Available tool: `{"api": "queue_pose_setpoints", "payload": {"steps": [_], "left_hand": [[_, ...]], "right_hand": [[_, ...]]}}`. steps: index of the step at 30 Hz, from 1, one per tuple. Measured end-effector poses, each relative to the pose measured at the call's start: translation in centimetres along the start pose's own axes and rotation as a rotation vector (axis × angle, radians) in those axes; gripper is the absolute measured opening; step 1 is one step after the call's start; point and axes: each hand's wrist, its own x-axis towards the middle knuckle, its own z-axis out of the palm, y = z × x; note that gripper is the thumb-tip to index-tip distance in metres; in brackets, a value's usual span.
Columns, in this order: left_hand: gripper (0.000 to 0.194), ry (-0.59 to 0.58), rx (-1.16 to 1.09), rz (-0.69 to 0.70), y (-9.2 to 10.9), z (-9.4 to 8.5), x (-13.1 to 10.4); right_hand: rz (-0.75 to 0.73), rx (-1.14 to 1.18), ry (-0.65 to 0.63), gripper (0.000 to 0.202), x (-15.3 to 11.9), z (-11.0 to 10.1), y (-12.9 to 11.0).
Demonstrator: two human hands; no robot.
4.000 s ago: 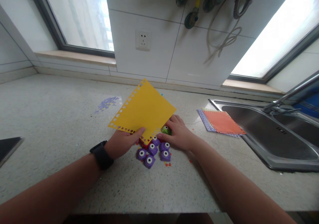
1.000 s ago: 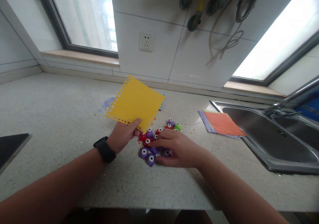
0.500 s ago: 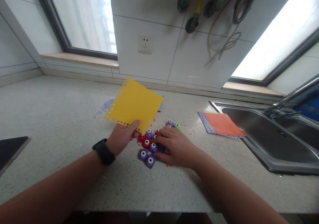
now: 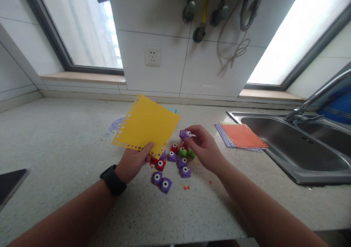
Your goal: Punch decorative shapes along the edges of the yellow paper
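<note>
My left hand point(image 4: 137, 161) pinches the lower edge of a yellow paper sheet point(image 4: 146, 124), which has small shapes punched along its left, lower and part of its right edges. My right hand point(image 4: 204, 146) holds a purple craft punch point(image 4: 185, 134) between thumb and fingers, above the counter. Below and between the hands lie several punches: a purple one point(image 4: 165, 184) at the front, a red one point(image 4: 160, 165) near my left hand, and a green one point(image 4: 182, 152) close to my right fingers. Orange paper bits point(image 4: 186, 187) are scattered around them.
Orange paper point(image 4: 244, 135) lies on purple and yellow sheets by the sink point(image 4: 274, 141) on the right. Purple confetti point(image 4: 115, 125) is on the counter behind the yellow sheet. A dark flat object point(image 4: 11, 184) is at the left edge. Pipes and a socket are on the wall.
My right hand has lifted from the cluster of punches with a purple punch in its fingers, uncovering others on the counter. My left hand still holds the yellow sheet. The view has tilted slightly.
</note>
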Motion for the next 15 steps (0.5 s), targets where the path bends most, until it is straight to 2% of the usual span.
{"api": "queue_pose_setpoints", "payload": {"steps": [3,6,9,15], "left_hand": [[0.051,-0.027,0.146,0.018,0.0,-0.1,-0.3],[0.050,-0.022,0.266,0.034,0.4,0.0,-0.7],[0.050,-0.004,0.394,0.062,1.1,0.2,-1.1],[0.049,0.060,0.561,0.134,1.8,0.3,-1.5]], "right_hand": [[0.010,0.306,0.113,0.031,0.5,-0.3,0.0],[-0.016,0.498,0.172,0.025,0.7,-0.5,-0.4],[-0.081,0.574,0.188,0.021,0.6,-0.6,-0.7],[-0.130,0.584,0.162,0.035,0.0,-0.8,-0.8]]}}
